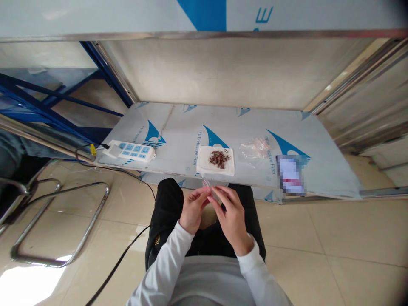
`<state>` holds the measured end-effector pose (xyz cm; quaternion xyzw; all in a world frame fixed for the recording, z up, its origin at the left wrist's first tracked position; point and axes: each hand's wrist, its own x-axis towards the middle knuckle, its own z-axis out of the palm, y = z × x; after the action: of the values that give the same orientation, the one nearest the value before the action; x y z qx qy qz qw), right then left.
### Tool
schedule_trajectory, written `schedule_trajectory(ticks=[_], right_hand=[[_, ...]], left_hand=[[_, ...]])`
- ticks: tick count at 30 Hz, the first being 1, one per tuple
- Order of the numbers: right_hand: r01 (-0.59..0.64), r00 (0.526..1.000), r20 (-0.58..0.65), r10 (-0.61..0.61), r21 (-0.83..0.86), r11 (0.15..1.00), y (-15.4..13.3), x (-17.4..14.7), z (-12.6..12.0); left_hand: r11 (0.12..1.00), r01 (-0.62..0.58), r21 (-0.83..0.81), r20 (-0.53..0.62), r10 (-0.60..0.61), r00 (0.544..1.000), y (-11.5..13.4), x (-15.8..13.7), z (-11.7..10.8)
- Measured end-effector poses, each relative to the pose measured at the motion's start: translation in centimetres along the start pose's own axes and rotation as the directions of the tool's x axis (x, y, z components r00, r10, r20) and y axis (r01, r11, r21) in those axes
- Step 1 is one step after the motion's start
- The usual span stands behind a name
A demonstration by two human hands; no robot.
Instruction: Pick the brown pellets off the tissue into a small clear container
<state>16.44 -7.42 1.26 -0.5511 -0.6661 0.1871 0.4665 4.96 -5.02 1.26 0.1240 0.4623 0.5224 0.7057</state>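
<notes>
Both hands meet just in front of the shelf edge, above the lap. My left hand (pixel 194 208) is closed, thumb and forefinger pinching a small clear plastic piece (pixel 206 183); its exact kind is hard to make out. My right hand (pixel 230 212) is closed on the same clear piece from the other side, its fingers bent towards the left fingertips. Just beyond them lies a white paper sheet (pixel 203 165). A pile of small dark brown pieces (pixel 218 160) rests on it, a few apart from the heap.
A crumpled clear plastic bag (pixel 255 148) with pinkish contents lies right of the paper. Further right, a phone (pixel 290 175) reaches the front edge of the film-covered metal shelf (pixel 178 123). A white power strip (pixel 137 151) with cables sits left. Another metal surface (pixel 127 19) hangs above.
</notes>
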Motion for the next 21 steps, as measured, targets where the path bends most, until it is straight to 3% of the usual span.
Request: schedule_trajectory(ticks=[3,5,8,11,14,16,21], right_hand=[[-0.097,0.995,0.036,0.093,0.107,0.989,-0.4,0.1,-0.4],[-0.241,0.969,0.111,0.222,0.207,0.948,-0.2,0.3,-0.8],[-0.477,0.87,0.322,0.372,0.362,0.801,0.7,1.0,-1.7],[-0.558,0.804,0.491,0.337,0.424,0.713,1.2,1.6,-2.5],[-0.497,0.828,0.478,0.294,0.379,0.781,1.0,2.0,-2.6],[-0.465,0.85,0.428,0.306,0.337,0.819,1.0,1.9,-2.2],[-0.564,0.819,0.387,0.423,0.411,0.717,1.8,0.9,-0.4]], left_hand=[[0.998,0.018,0.059,0.068,-0.022,0.997,0.3,-0.1,0.1],[0.995,0.021,0.1,0.11,-0.032,0.993,0.4,-0.1,0.1],[0.982,0.009,0.189,0.165,-0.041,0.985,0.6,0.1,-0.2],[0.971,0.038,0.234,0.223,-0.092,0.97,0.7,0.2,-0.6],[0.973,0.105,0.207,0.223,-0.151,0.963,0.6,0.4,-1.0],[0.973,0.071,0.221,0.19,-0.115,0.975,0.4,0.5,-1.0],[0.942,-0.079,0.326,0.131,0.038,0.991,0.4,0.7,-0.6]])
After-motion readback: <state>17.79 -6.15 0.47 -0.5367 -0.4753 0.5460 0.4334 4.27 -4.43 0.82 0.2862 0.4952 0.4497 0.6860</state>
